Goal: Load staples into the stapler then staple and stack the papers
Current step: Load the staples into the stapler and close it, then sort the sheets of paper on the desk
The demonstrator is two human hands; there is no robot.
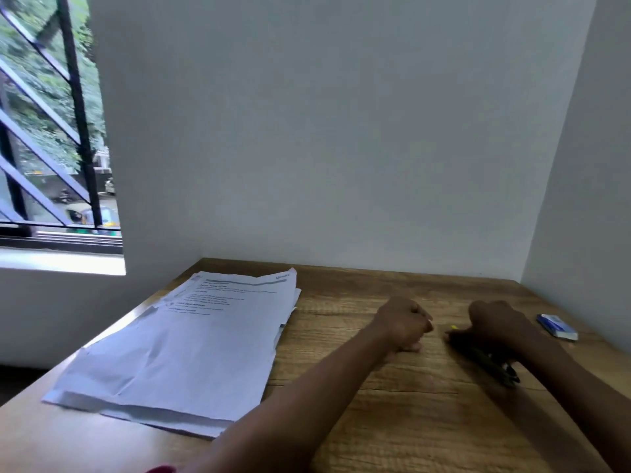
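Observation:
A loose pile of printed white papers (184, 346) lies on the left half of the wooden table (392, 414). A dark stapler (485, 360) lies on the table at the right, and my right hand (495, 322) rests curled over its front part, gripping it. My left hand (404, 324) sits on the table just left of the stapler's nose with fingers curled; whether it pinches something small is too blurred to tell. A small blue and white staple box (557, 326) lies to the right of my right hand.
White walls close the table at the back and right. A barred window (51, 131) is at the far left. Bare wood shows between the papers and my hands.

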